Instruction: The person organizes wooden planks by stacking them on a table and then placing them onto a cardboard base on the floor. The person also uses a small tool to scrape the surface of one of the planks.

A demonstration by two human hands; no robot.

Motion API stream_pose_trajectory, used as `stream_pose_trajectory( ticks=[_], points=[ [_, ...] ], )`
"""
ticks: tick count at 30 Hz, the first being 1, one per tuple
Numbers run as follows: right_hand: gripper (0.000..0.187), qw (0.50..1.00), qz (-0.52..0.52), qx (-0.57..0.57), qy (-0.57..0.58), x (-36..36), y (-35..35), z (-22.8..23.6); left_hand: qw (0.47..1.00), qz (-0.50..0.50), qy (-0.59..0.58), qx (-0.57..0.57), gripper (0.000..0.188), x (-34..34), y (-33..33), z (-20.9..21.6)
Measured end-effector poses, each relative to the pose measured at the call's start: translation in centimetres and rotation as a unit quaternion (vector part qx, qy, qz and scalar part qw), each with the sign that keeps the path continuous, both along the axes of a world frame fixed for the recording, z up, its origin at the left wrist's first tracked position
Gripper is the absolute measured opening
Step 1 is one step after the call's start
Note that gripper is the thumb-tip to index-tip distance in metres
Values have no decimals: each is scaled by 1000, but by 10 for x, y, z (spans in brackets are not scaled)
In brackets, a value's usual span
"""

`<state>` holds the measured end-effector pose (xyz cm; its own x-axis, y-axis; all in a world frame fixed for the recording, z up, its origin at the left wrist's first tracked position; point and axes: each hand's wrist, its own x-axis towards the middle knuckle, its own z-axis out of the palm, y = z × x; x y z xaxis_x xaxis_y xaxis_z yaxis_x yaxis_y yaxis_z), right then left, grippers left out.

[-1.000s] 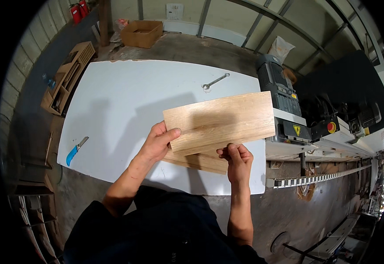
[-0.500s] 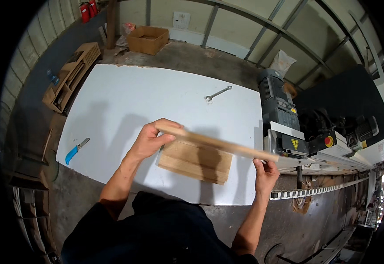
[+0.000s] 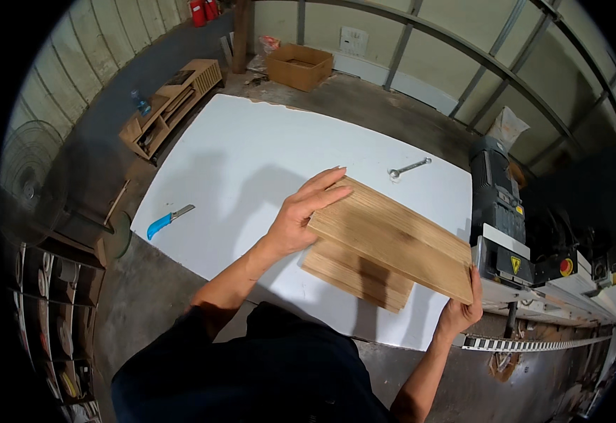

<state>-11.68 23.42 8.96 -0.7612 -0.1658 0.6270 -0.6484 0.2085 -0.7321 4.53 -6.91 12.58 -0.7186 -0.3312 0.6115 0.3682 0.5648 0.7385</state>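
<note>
A light-brown wooden board with straight grain is held up between my two hands, its broad face showing. My left hand grips its left end, fingers over the upper corner and face. At the right end, my right hand holds the lower corner, most of its fingers behind the board. Beneath, partly covered from view, more wooden boards lie in a stack on the white tabletop. A gap seems to separate the held board from the stack.
A blue-handled knife lies at the table's left, a metal wrench at its far right. Machinery with a grey motor stands against the right side. Beyond are a cardboard box and a low wooden cabinet; shelving is at lower left.
The board has turned from nearly edge-on to showing its broad face, still in both hands. My view has shifted left, so the table appears further right.
</note>
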Motion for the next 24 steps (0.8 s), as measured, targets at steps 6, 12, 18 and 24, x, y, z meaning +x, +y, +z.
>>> stream_pose_trajectory(
  ticks=[6,12,18,24],
  points=[
    [43,1000,16,2,23,5,-3,0,999,39,14,-34,67,5,-1,-3],
    [49,993,30,-27,115,3,-11,-5,989,90,88,-84,56,5,-3,-6],
    [52,990,46,-66,120,2,-25,-2,966,145,135,-170,47,7,-13,0],
    [61,982,13,-33,186,6,-30,1,933,178,212,-232,38,22,-11,12]
  ],
)
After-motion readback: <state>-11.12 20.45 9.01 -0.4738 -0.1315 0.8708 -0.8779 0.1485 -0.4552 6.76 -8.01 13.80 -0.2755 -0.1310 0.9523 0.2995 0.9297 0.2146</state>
